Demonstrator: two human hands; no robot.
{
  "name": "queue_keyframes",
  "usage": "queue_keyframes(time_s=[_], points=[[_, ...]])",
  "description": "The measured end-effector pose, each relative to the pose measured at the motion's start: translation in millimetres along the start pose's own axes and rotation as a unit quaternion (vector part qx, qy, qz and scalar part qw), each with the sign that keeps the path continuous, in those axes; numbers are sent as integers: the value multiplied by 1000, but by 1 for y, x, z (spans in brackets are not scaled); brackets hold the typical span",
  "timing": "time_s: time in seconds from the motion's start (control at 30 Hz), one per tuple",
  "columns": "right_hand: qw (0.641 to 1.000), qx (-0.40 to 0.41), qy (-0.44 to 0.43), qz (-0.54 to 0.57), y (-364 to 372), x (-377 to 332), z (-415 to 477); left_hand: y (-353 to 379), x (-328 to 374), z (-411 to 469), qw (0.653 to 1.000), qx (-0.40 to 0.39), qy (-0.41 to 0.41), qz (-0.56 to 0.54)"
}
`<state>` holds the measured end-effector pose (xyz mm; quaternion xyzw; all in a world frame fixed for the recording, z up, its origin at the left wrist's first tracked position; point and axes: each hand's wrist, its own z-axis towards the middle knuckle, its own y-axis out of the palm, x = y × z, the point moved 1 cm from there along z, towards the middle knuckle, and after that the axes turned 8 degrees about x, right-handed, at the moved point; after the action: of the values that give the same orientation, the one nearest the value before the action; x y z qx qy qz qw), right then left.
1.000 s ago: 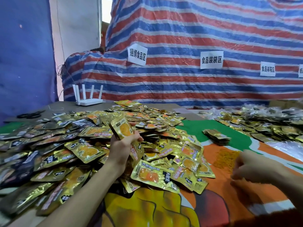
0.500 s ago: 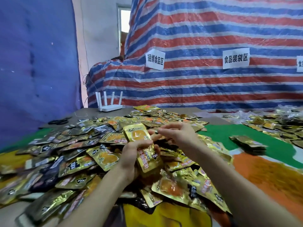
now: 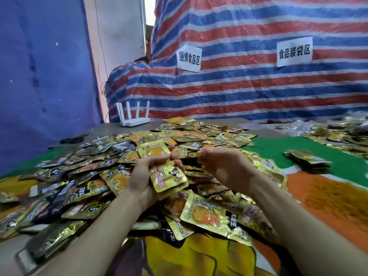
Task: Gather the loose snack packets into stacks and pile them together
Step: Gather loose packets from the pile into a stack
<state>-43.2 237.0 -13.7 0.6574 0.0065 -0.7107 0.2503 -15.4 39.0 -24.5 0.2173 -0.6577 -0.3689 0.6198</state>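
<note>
Hands converge: right hand [image 3: 223, 166], back from the right, curls beside the packet stack [image 3: 168, 176] the left hand [image 3: 141, 176] clamps, grip unclear, likely adding another.

Illumination was diffuse and moderately bright, and it cast only soft, shallow shadows. A narrow opening [image 3: 148, 10] at top centre was overexposed to white. The foil snack packets [image 3: 207, 214] carried small specular highlights. Wide-angle distortion bowed the striped tarpaulin [image 3: 258, 90] and stretched the forearms [image 3: 95, 236] toward the lower edge. Packets at the left border were smeared. The pile at far right was soft and lacked detail.
</note>
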Motion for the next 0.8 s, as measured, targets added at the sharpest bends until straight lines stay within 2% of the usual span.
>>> queue_keyframes(time_s=[0.13,0.23,0.3,0.4,0.47,0.53,0.6,0.67,0.8], points=[[984,-32,-26,172,3,-9,-6,6,-4,-3,999,-12,-15,30],[974,-33,-50,220,4,-10,-6,6,-5,-2,999,-14,-21,40],[985,-32,-58,157,4,-9,-4,4,-5,0,998,-18,-18,57],[997,-8,-74,5,8,-4,-3,0,-6,1,991,12,-17,130],[992,13,-99,-73,10,-1,-5,2,-6,0,987,39,1,153],[981,42,-124,-142,12,3,-8,5,-5,1,989,71,52,119],[971,62,-137,-187,18,7,-11,5,-1,4,986,100,113,65],[964,65,-143,-216,28,13,-14,4,3,5,979,116,159,56],[956,52,-173,-233,53,26,-19,6,3,6,972,130,185,69]])
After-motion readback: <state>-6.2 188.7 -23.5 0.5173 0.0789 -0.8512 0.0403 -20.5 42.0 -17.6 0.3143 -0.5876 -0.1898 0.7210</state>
